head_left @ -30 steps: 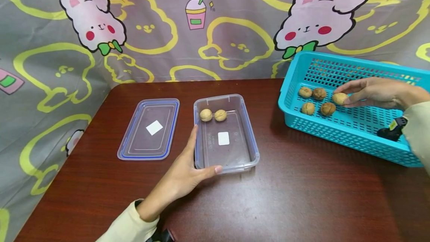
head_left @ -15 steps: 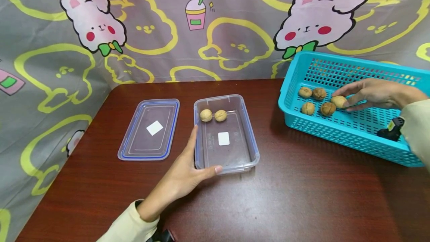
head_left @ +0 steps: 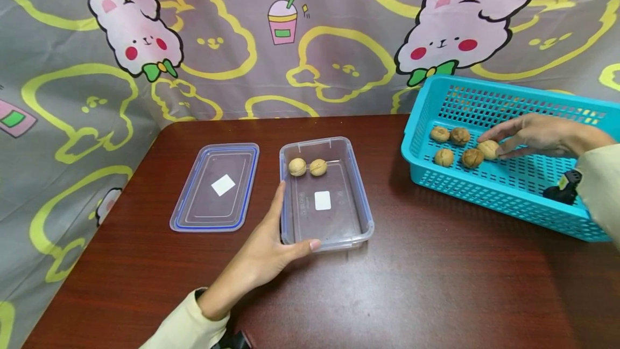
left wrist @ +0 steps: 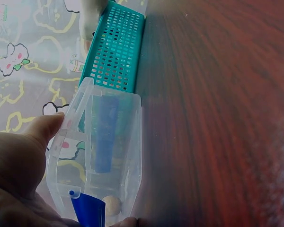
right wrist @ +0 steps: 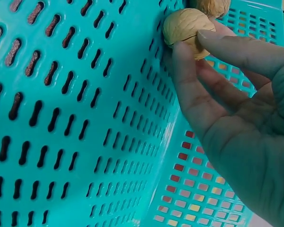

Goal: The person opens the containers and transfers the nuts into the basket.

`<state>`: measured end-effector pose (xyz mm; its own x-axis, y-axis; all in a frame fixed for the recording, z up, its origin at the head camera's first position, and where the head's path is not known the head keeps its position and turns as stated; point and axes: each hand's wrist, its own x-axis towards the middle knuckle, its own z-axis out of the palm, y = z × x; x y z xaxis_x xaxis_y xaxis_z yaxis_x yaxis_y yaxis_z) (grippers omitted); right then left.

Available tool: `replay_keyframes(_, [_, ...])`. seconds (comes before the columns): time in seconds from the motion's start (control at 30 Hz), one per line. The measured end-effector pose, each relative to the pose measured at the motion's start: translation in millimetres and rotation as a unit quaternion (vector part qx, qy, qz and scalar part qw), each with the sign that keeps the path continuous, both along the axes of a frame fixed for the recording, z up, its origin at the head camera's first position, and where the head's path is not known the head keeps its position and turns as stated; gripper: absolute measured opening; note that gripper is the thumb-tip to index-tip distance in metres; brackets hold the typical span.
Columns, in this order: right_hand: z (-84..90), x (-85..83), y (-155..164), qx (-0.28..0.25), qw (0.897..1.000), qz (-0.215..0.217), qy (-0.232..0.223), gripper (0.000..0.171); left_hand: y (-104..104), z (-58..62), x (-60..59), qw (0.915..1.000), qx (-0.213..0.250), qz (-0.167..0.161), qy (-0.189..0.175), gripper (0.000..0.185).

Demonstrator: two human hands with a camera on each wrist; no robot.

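Note:
My right hand (head_left: 542, 134) reaches into the turquoise basket (head_left: 489, 190), thumb and fingertips pinching a pale walnut (right wrist: 189, 32). Several more walnuts, among them a darker one (head_left: 472, 158) right at its left side, lie on the basket floor. With my left hand (head_left: 263, 249) I hold the near left corner of a clear plastic food container (head_left: 334, 225), the thumb over its front rim and the fingers along its left side. Inside, two pale walnuts, a left one (head_left: 297, 167) and a right one (head_left: 318, 167), sit side by side near the back.
A clear lid (head_left: 218, 211) with a blue seal and a white label lies left of the container on the dark wood table (head_left: 387, 295). Behind the table hangs a patterned curtain (head_left: 349, 4). The basket's tall perforated walls surround my right hand.
My right hand has moved the pinched walnut slightly left and nearer, up against the darker walnut. My left hand and the container have stayed in place.

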<state>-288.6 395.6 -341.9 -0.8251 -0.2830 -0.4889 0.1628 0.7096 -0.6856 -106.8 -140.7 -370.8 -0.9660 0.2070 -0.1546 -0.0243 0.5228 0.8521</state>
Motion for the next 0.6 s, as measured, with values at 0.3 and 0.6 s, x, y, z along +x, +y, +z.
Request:
replay_keyframes(0.3, [4.9,4.0,-1.6,0.043,0.998,0.009,0.038,0.04,-0.7,-0.1,0.1,1.0,-0.001,0.002,0.0,0.129])
replay_keyframes(0.6, [27.4,-2.7,-12.3,0.106,0.99,-0.014,0.09,0.054,-0.4,-0.4,0.2,0.9999,-0.009,0.003,-0.004,0.129])
